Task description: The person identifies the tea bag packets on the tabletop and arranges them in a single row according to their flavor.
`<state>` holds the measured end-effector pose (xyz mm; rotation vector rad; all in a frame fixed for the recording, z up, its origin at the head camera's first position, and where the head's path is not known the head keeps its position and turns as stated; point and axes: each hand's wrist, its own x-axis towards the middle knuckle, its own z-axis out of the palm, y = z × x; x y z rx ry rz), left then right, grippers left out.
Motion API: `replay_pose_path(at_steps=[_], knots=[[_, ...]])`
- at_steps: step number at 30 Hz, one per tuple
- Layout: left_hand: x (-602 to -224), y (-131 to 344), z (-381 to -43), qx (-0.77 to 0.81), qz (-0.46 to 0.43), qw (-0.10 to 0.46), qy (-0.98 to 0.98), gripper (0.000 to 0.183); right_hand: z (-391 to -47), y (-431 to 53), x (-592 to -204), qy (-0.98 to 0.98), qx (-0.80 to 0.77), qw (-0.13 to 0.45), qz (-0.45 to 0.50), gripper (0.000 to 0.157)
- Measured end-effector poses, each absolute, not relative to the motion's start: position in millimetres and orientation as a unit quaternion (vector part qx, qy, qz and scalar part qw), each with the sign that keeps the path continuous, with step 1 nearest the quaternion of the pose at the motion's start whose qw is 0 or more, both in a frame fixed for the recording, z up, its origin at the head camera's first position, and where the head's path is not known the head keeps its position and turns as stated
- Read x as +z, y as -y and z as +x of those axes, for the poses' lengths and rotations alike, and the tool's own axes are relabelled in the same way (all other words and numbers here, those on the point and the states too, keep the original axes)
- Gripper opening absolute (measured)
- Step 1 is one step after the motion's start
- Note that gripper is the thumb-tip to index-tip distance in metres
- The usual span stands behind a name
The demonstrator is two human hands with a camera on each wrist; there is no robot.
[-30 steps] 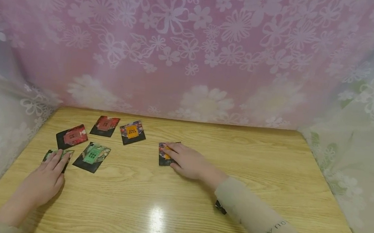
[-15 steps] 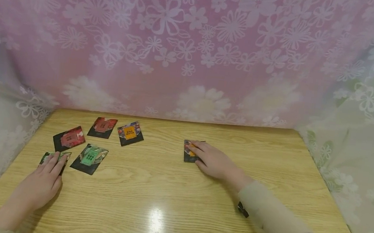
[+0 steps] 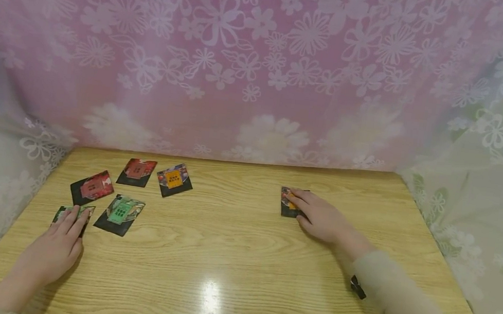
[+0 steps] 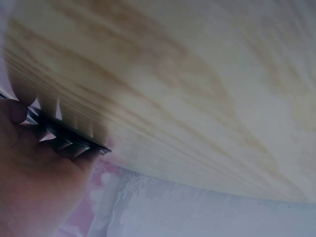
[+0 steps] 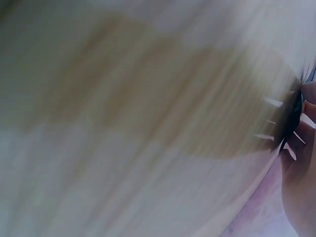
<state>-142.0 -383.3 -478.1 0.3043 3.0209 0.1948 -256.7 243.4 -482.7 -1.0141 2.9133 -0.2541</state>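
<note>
My left hand (image 3: 52, 245) lies over a green-labelled black packet (image 3: 61, 209) at the table's left, its straight fingers covering most of it. In the left wrist view the fingertips touch the dark packet (image 4: 69, 134) close to the wood. On the right half of the table, my right hand (image 3: 319, 219) rests its extended fingers on an orange-labelled black packet (image 3: 289, 210), partly covering it. The right wrist view shows this packet (image 5: 292, 123) edge-on under the fingertips. Beside my left hand lies another green-labelled packet (image 3: 119, 214).
Two red-labelled packets (image 3: 137, 172) (image 3: 92, 188) and a second orange-labelled packet (image 3: 175, 180) lie flat at the back left. A small black object (image 3: 358, 287) shows under the right sleeve. Flowered curtains (image 3: 251, 74) hang along the back and sides of the wooden table (image 3: 203, 255).
My right hand has slid the orange-labelled packet rightward and slightly back across the table. The small black object moved along with the sleeve. My left hand stays on the green-labelled packet.
</note>
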Motion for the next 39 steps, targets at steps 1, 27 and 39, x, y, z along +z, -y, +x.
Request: replay_pose_path(at_steps=[1, 27, 39], knots=[[-478.0, 383.3, -141.9, 0.064, 0.100, 0.049, -0.992, 0.063, -256.1, -247.4, -482.3, -0.942, -0.083, 0.023, -0.325, 0.060], [-477.8, 382.1, -139.9, 0.068, 0.101, 0.046, -0.992, 0.062, -235.5, -330.7, -479.1, -0.959, -0.046, -0.005, -0.280, 0.058], [-479.1, 381.9, -140.2, 0.061, 0.102, 0.039, -0.992, 0.062, -230.7, -354.5, -479.0, -0.964, -0.031, 0.001, -0.264, 0.058]])
